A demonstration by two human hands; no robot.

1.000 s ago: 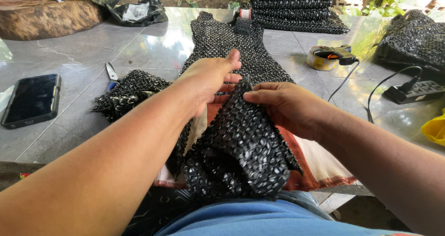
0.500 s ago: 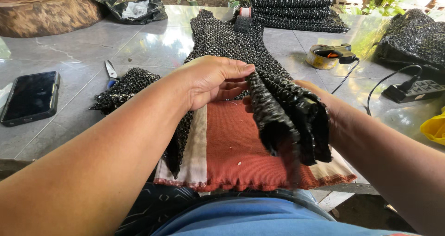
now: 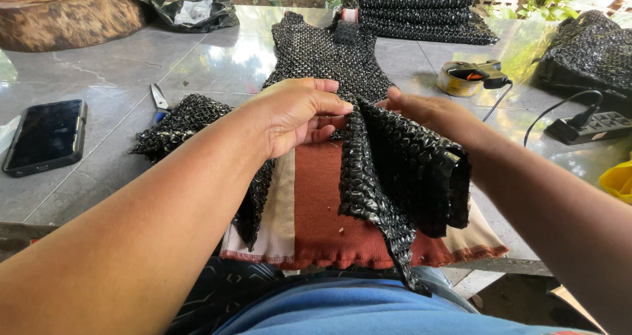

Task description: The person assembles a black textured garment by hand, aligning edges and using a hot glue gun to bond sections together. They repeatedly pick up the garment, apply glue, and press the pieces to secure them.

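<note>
Grey table (image 3: 197, 65): two hands (image 3: 299, 114) part one sequinned garment (image 3: 395, 170)

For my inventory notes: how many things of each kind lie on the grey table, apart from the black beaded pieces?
Phone: 1
Scissors: 1
Tape roll: 1
Glue gun: 1
Power strip: 1
Total: 5

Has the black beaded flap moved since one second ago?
Yes. The black beaded flap was folded away to the right, toward the power strip, uncovering the rust-red cloth.
</note>
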